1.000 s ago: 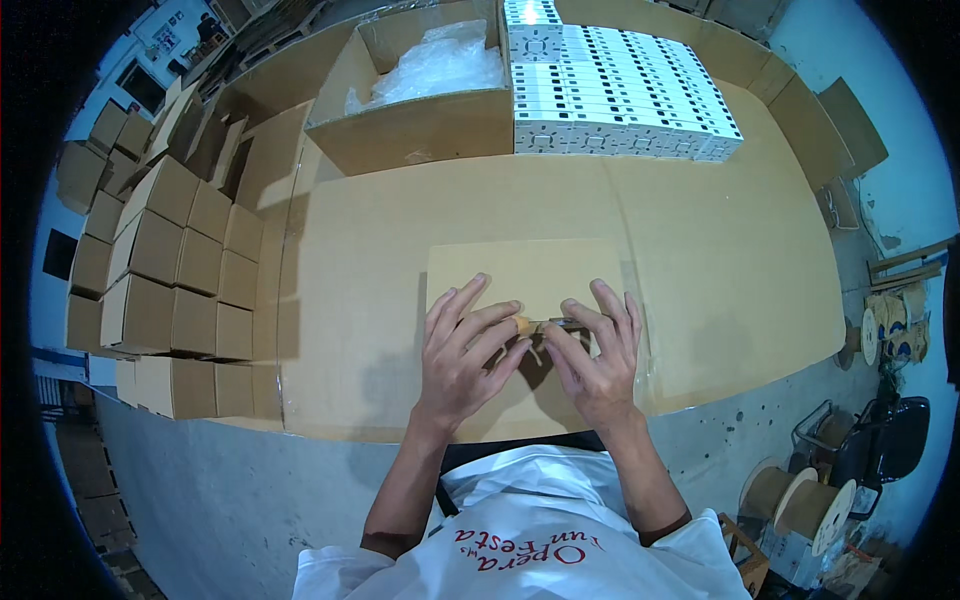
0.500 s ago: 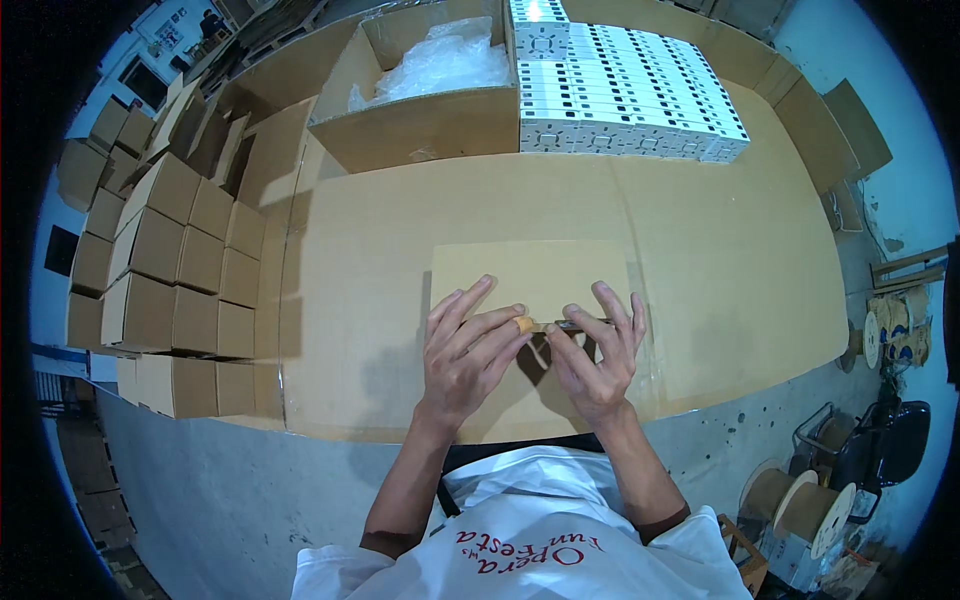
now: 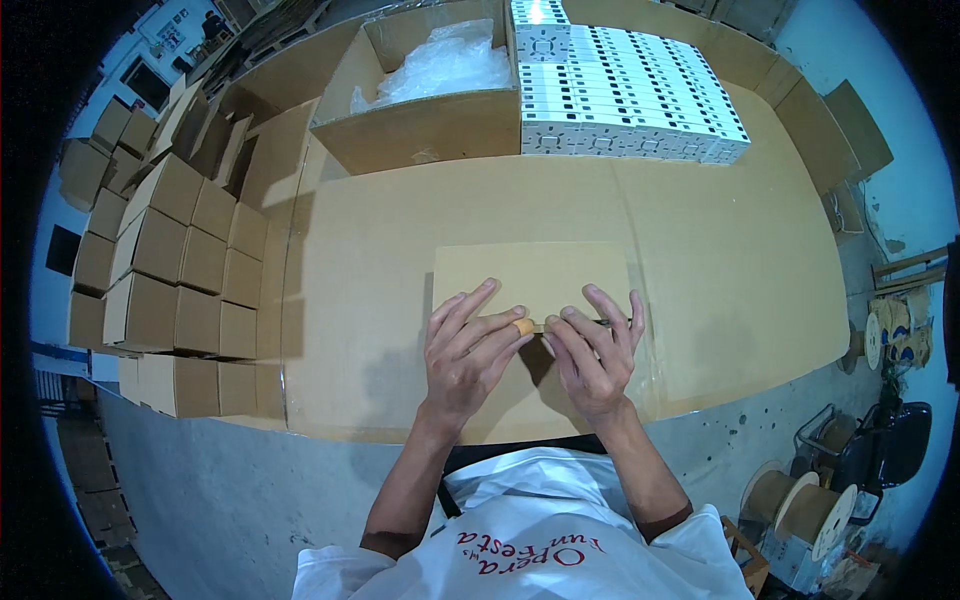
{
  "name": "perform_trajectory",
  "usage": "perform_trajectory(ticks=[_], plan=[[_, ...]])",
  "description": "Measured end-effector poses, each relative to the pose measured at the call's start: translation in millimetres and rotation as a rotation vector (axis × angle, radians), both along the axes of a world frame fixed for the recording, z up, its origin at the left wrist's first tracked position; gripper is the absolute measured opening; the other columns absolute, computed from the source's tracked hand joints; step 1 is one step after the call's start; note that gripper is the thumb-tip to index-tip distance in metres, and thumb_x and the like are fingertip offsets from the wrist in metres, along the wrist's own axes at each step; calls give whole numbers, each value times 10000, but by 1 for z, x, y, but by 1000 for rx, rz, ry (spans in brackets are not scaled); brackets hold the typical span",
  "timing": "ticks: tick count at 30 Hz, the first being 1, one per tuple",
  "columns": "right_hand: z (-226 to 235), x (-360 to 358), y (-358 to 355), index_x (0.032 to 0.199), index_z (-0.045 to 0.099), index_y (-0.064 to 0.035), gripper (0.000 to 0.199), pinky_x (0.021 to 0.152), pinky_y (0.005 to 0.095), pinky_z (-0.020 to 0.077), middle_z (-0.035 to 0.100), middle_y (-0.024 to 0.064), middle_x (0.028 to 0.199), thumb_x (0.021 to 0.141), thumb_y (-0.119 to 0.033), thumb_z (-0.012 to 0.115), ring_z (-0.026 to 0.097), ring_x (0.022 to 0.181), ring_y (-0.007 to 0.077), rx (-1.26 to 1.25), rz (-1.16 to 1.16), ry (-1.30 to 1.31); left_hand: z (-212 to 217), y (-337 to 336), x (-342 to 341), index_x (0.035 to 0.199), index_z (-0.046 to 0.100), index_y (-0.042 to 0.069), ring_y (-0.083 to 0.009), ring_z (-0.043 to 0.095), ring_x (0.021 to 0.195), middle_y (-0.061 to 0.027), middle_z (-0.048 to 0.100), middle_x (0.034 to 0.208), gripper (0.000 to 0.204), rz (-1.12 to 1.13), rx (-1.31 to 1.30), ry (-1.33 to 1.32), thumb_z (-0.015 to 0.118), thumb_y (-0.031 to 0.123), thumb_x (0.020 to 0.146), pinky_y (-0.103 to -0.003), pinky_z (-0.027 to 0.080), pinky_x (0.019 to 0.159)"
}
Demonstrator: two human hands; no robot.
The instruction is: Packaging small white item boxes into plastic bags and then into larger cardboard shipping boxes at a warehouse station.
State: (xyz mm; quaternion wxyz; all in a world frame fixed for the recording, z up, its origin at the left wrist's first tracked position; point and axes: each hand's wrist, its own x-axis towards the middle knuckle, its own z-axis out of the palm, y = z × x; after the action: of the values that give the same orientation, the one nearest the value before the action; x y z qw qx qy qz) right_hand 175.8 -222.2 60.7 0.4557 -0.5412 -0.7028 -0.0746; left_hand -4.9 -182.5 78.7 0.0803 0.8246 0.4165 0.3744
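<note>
A flat, folded cardboard blank (image 3: 530,275) lies on the cardboard-covered table (image 3: 700,260) in front of me. My left hand (image 3: 468,345) rests palm down on its near edge, fingers spread, with a tan bandage on one fingertip. Beside it, my right hand (image 3: 592,350) presses flat on the same edge. The fingertips of both hands nearly meet at the middle of the blank. Neither hand grips anything.
Several small assembled cardboard boxes (image 3: 170,270) are stacked at the left. A large open carton (image 3: 420,130) with clear plastic inside stands at the back. Rows of white small boxes (image 3: 620,100) lie at the back right. Cable spools (image 3: 790,500) sit on the floor at the right.
Both hands stay pressed on the blank's near edge; the fingers have shifted slightly and the fingertips sit closer together.
</note>
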Motion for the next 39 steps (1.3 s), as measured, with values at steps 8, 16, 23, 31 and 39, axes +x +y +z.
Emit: perform_trajectory(ticks=[8,16,23,31,39], plan=[[13,3,1,952,765,-149,229,1122,626,285,682,-8,958,737,-99,824,630,1135,270,-15,17,27,3,-1,3,931,758,209,-214,599,1254,59,744,1057,178,10,19,-27,828,177,771,-413,412,1049],[28,16,3,936,760,-123,199,1130,525,332,708,-2,997,749,-106,826,629,1131,236,-162,21,110,11,0,-1,976,758,154,-214,620,1226,26,755,1047,227,54,-53,-31,837,143,763,-400,424,1036],[8,24,8,993,769,-95,220,1131,506,376,744,39,1106,782,-34,790,643,1174,263,-94,39,115,-11,8,-2,990,750,194,-174,608,1244,50,740,1135,196,60,17,-51,819,185,807,-377,410,1034],[-3,11,9,1006,770,-77,223,1149,513,359,750,51,1108,798,3,772,660,1167,243,-68,48,155,-18,8,-14,983,768,166,-182,644,1189,31,757,1105,215,73,60,-45,827,124,781,-383,423,1012],[16,41,21,1386,523,-87,803,1110,498,403,463,165,1505,652,-26,843,458,1381,340,-223,193,483,-13,10,-26,1160,682,89,-308,637,1175,-156,661,1244,390,102,51,-381,810,84,792,-439,437,1076]])
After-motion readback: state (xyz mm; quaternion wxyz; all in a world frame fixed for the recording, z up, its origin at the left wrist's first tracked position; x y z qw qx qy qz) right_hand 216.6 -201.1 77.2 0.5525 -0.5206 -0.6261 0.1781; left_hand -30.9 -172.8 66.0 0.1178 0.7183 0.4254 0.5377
